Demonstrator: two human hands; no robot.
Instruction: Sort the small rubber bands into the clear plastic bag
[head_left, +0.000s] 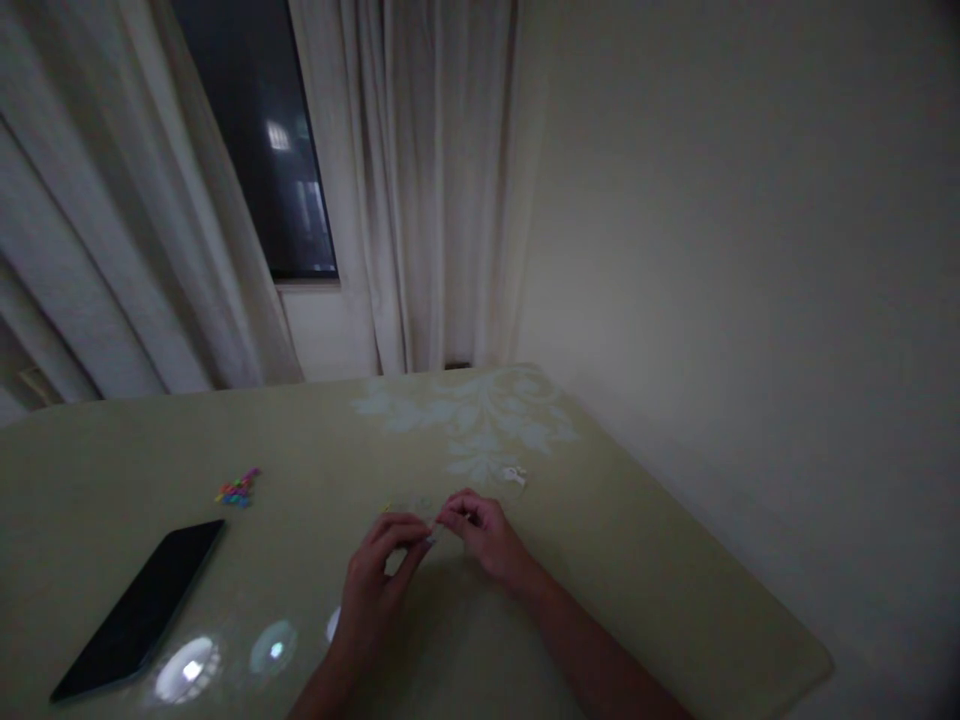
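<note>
Low in the middle of the head view, my left hand (pixel 384 568) is closed in a pinch, thumb against fingertips. Just to its right my right hand (pixel 486 535) pinches too, and the fingertips of both hands almost meet. A tiny pale bit shows between them, too small and dim to name. Beyond the right hand lies a small white item (pixel 515 475), with what looks like a fine thread curving from it. A yellow speck (pixel 387 508) sits on the table just past my left fingers.
A pile of small multicoloured pieces (pixel 238 490) lies on the left of the glossy table (pixel 315 440). Nearer stands out a flat black tablet or phone (pixel 142 610). Lamp reflections shine on the surface. Curtains (pixel 442 200) hang behind, and a wall (pixel 712 300) borders the right edge.
</note>
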